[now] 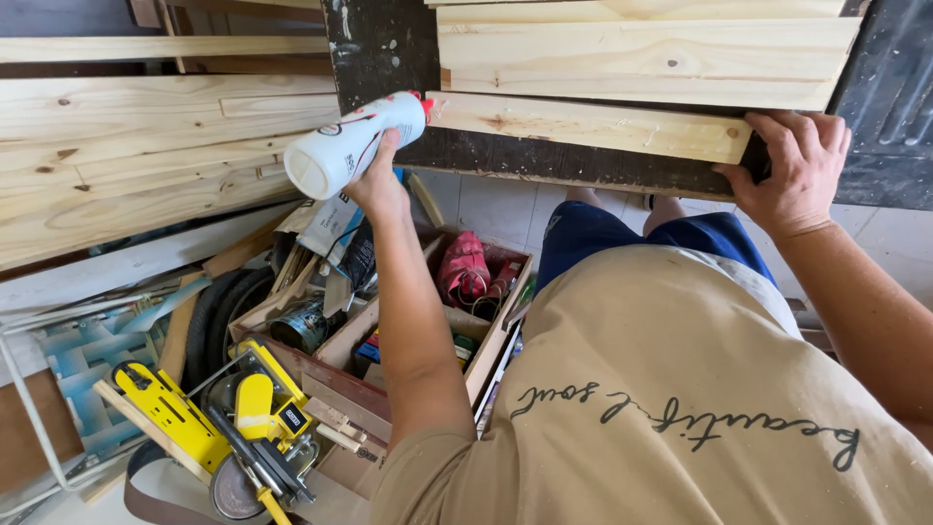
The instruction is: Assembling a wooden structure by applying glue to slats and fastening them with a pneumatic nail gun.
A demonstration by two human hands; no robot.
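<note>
Left hand [377, 185] at about 10 o'clock from frame centre, wrapped around a white glue bottle [352, 144]. Fingers curled shut on the bottle body; only the thumb side and back of the hand are visible, the fingertips are hidden behind the bottle. Bottle lies near horizontal, base toward 8 o'clock, red nozzle [425, 103] toward 2 o'clock, its tip touching or just at the end of a pine strip [593, 126].

Right hand [795, 170] at 2 o'clock, gripping the strip's right end. Fingers bent over the top edge and close together, thumb below pointing toward 9 o'clock. Strip lies on a dark board [544, 160], with wider pine planks [641, 53] above it at 12 o'clock.

Below the left forearm, at 7 o'clock: open wooden toolbox [486, 340] full of mixed small items, and a yellow power saw [233, 428] just beside it. More pine boards [117, 146] stacked at 9 o'clock.
</note>
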